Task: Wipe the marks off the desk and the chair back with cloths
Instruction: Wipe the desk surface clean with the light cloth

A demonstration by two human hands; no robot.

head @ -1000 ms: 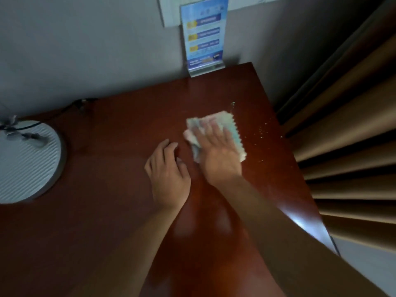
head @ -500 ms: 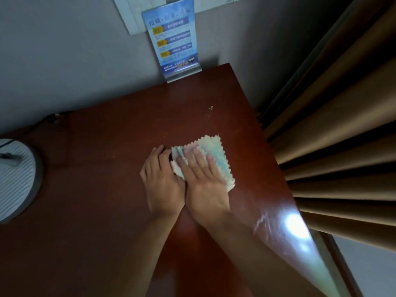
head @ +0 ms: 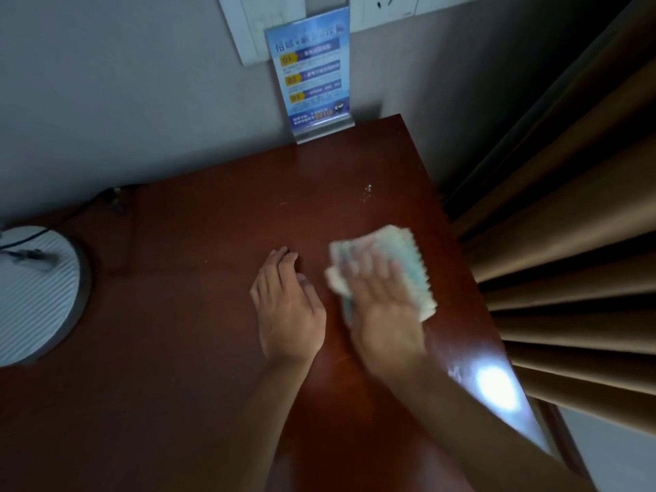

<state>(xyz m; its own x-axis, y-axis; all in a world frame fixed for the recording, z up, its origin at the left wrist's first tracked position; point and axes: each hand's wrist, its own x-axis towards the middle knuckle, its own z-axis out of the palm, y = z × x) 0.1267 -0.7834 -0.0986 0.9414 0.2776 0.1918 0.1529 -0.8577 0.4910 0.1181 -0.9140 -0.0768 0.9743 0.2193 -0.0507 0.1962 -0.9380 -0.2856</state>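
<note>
Head view: pastel zigzag-edged cloth (head: 408, 257) lies flat on the red-brown desk (head: 198, 314) near its right edge, pinned under my right hand (head: 381, 307), palm down, fingers spread, blurred, pressing not clenching. My left hand (head: 287, 307) rests flat and empty just beside it. White specks (head: 367, 192) lie beyond the cloth; blue sign stand (head: 314, 90) at the wall, round ribbed lamp base (head: 33, 292) far left, tan curtain (head: 568, 221) right.

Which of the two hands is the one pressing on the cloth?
The right hand, nearer the curtain, lies flat on the pale cloth. The left hand rests bare on the desk beside it, touching no cloth.
</note>
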